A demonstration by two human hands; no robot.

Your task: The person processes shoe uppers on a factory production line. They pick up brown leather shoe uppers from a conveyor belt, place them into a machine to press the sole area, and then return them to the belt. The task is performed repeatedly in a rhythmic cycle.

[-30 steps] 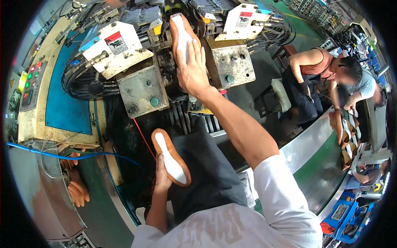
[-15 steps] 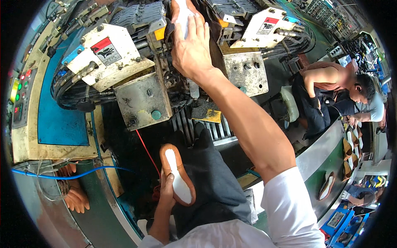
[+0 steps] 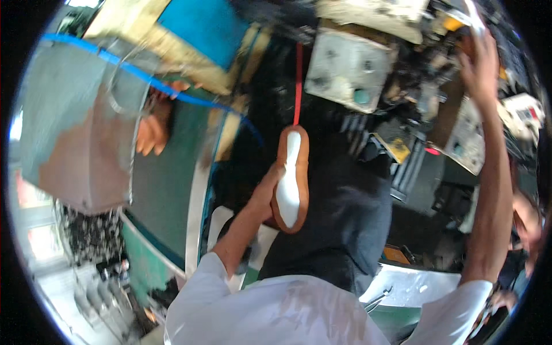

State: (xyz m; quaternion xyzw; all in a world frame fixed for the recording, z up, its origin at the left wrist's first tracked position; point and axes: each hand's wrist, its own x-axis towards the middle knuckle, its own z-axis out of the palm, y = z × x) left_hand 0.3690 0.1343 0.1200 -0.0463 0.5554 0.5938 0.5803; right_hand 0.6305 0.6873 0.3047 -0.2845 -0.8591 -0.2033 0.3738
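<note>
I see my left hand [image 3: 265,192] low in the middle of the view, fingers wrapped around the edge of a shoe [image 3: 291,179] that lies sole-up over my lap. The shoe is tan-brown round its rim with a white, long oval panel down its middle; its toe points up toward the machine, and it rests above my dark apron [image 3: 339,224]. The grip is a side clasp: thumb and fingers press on the shoe's left edge.

My right hand [image 3: 480,60] is stretched far up at the right rim, arm fully extended. It touches a pale, blurred object at the top of the machine; I cannot tell whether the fingers are spread on it or closed around it, the picture being smeared there.

Between the hands stands the grey machine block [image 3: 345,69], a boxy metal plate with a small teal round knob [image 3: 361,96] near its lower right corner. A thin red cord [image 3: 298,86] hangs straight down just above the shoe's toe. A yellow square tag [image 3: 398,150] sits right of the shoe, below the block.

To the left, a bright blue panel [image 3: 201,29] lies at the top, and a blue hose [image 3: 144,80] curves across a grey bin. Two tan shoe forms [image 3: 150,129] lie beside that hose.
</note>
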